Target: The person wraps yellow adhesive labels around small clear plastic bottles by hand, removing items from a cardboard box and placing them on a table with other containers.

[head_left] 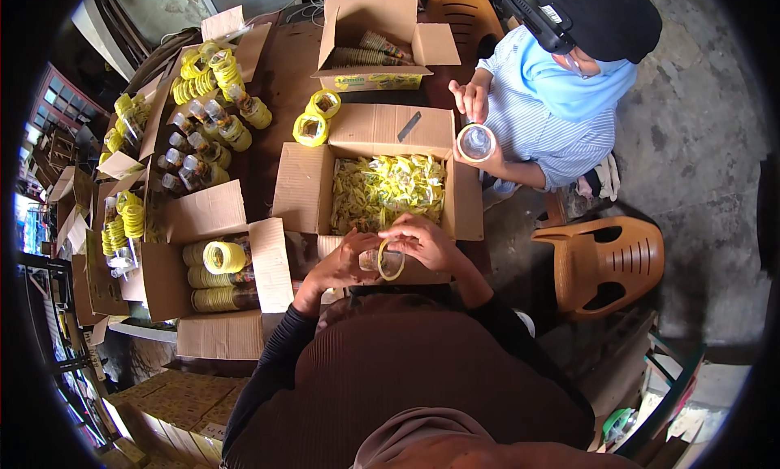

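A clear plastic cup with a pale yellow rim (392, 264) is tilted between my hands, its mouth toward me. My left hand (345, 258) is closed around the cup's left side. From the right, my right hand (428, 243) pinches the rim's upper edge with bent fingers. Just beyond them stands an open cardboard box (305, 177) filled with small yellow-wrapped packets (390, 189). What lies inside the cup is hard to make out.
Across the table a co-worker (552, 103) holds a similar cup (476, 142). Two yellow-rimmed cups (310, 129) stand beside a dark flat blade (409, 126) on the box flap. Cartons of stacked cups (223, 257) and bottles (236, 132) crowd the left. An orange chair (605, 266) stands right.
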Tool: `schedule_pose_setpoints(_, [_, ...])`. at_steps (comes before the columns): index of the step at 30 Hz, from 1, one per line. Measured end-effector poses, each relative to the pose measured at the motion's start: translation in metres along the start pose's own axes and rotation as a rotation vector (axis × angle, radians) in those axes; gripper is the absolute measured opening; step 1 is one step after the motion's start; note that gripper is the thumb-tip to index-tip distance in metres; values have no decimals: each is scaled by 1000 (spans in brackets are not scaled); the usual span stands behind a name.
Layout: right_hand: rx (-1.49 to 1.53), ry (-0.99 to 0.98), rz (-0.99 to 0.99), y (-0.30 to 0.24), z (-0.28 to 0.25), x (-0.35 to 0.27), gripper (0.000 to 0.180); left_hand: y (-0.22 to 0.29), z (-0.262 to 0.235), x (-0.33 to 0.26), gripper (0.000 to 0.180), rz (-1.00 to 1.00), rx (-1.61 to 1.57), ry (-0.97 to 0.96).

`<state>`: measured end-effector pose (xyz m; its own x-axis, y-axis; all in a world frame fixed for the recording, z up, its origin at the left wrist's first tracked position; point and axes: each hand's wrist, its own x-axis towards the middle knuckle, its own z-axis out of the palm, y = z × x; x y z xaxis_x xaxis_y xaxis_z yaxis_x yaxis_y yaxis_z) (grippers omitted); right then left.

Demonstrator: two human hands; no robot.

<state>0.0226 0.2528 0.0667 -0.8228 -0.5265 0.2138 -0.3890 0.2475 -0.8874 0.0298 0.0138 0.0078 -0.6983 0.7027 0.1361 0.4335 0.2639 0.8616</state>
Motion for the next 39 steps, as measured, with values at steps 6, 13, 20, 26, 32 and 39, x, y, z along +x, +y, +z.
schedule_pose_setpoints(6, [127,60,66,28,3,-9,10,43,-7,13,77,-175,13,28])
schedule_pose_setpoints(13, [243,295,255,40,19,-6,8,37,-15,9,54,-104,239,315])
schedule_pose_setpoints(20, [397,198,315,49,35,8,10,31,-6,7,22,-210,168,609])
schedule_pose_setpoints(26, [-357,13,205,81,38,-10,34,21,-10,-1,15,-307,94,646])
schedule_pose_setpoints(32, [-416,-54,249,128,41,-27,28,25,-18,1,14,-377,4,670])
schedule_pose_setpoints(39, [-342,-36,432,126,32,-26,18,19,-18,10,17,-282,-45,732])
